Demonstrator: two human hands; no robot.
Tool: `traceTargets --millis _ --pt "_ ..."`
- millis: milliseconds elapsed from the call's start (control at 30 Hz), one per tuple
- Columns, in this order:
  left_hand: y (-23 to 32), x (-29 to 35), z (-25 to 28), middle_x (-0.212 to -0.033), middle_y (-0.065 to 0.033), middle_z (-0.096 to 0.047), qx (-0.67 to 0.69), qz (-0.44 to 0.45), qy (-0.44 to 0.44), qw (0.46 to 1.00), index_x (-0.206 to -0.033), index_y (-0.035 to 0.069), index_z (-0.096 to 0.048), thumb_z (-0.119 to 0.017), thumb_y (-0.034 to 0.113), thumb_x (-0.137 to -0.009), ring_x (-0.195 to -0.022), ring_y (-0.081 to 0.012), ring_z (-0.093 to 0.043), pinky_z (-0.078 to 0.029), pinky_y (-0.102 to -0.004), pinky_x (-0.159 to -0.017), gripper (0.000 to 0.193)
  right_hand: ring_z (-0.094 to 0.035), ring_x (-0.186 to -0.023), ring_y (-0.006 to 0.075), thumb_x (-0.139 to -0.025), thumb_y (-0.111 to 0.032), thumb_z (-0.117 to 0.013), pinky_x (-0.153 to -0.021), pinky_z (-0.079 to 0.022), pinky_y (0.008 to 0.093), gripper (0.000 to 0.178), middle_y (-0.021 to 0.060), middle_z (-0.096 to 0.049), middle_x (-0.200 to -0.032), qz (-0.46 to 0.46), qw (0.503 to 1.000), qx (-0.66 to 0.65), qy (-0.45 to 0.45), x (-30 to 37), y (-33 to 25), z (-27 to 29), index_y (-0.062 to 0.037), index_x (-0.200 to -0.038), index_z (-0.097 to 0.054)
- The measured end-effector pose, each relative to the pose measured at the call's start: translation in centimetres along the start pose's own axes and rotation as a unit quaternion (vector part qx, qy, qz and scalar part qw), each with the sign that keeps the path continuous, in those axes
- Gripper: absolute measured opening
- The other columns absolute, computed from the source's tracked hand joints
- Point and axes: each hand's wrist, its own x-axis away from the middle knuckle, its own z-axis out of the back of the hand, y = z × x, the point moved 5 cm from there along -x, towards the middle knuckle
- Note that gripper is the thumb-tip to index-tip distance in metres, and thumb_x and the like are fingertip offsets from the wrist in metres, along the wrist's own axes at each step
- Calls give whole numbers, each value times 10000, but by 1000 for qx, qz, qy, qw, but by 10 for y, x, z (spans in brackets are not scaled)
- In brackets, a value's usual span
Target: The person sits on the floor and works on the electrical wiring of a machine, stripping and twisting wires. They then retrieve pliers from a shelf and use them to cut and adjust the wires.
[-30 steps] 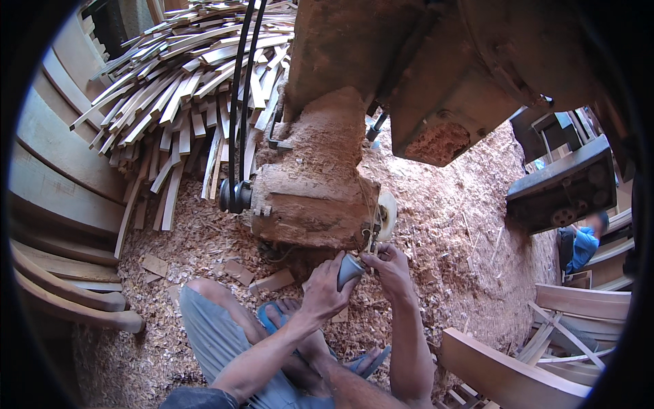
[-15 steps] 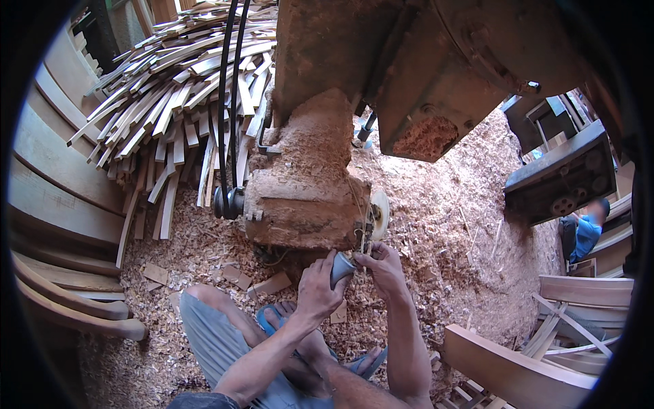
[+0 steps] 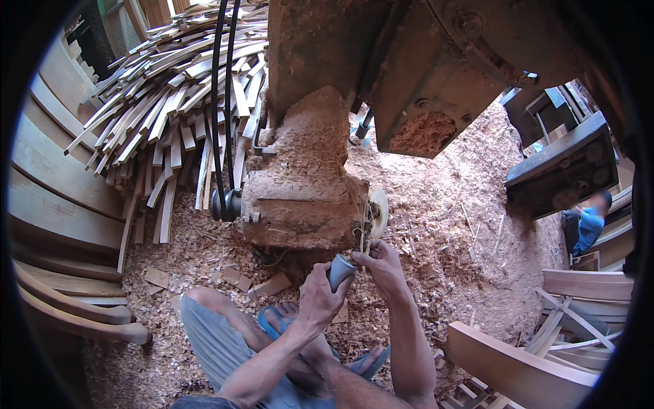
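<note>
Far to the left of the hands lie curved wooden planks (image 3: 61, 204), and above them a big pile of thin wood strips (image 3: 163, 116). Two black drive belts (image 3: 221, 116) run down to a pulley on the left side of a dust-covered motor (image 3: 300, 204), which stands just above the hands. The floor all around is covered with sawdust and wood shavings (image 3: 443, 225). The left hand (image 3: 320, 296) is closed around a small grey-blue cylinder (image 3: 339, 270), which is held just below the motor's lower right corner. The right hand (image 3: 383, 266) is just beside it; its fingers pinch something thin at the top of the cylinder, I cannot tell what. Below the hands, the person's feet wear blue sandals (image 3: 276, 320). Far to the right, another person in a blue shirt (image 3: 587, 228) is beside a dark machine (image 3: 565, 170).
</note>
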Motion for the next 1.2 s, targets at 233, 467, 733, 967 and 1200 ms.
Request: traceTargets --millis 233,467,733,967,1200 --pt "-10 -3 -3 -1045 -249 -662 23 22 -2 999 -1185 6 -529 -808 378 -839 -945 -402 -681 -537 -469 -797 580 -581 -719 72 -862 -76 -780 -681 -463 236 172 -8 -650 -847 -2 999 15 31 1 5 5 -31 -955 -643" --pt "-10 -5 -1 -1101 -225 -639 24 -32 19 999 -1249 -3 -544 -789 317 -847 -980 -399 -654 -520 -467 -844 569 -590 -714 78 -893 -189 -788 -676 -478 226 263 20 -654 -867 -27 996 -41 68 8 9 21 -15 -1011 -630" --pt "-13 -2 0 -1142 -209 -627 -29 -54 36 997 -1287 15 -539 -781 299 -847 -1030 -400 -612 -476 -478 -901 578 -593 -720 77 -901 -194 -778 -667 -475 219 290 18 -663 -857 -28 998 -26 59 15 20 19 11 -1049 -636" --pt "-11 -2 3 -1161 -200 -608 -58 -67 38 995 -1293 19 -532 -811 316 -818 -1078 -381 -598 -480 -457 -937 625 -596 -744 84 -917 -135 -732 -680 -488 228 297 27 -666 -893 12 999 -39 28 15 16 11 41 -1122 -610" --pt "-14 -3 6 -1148 -195 -600 -71 -96 58 991 -1284 24 -536 -796 311 -823 -1048 -378 -592 -461 -471 -907 603 -594 -793 85 -910 -117 -714 -720 -478 244 252 21 -665 -928 23 998 -30 43 19 16 16 8 -1113 -632"
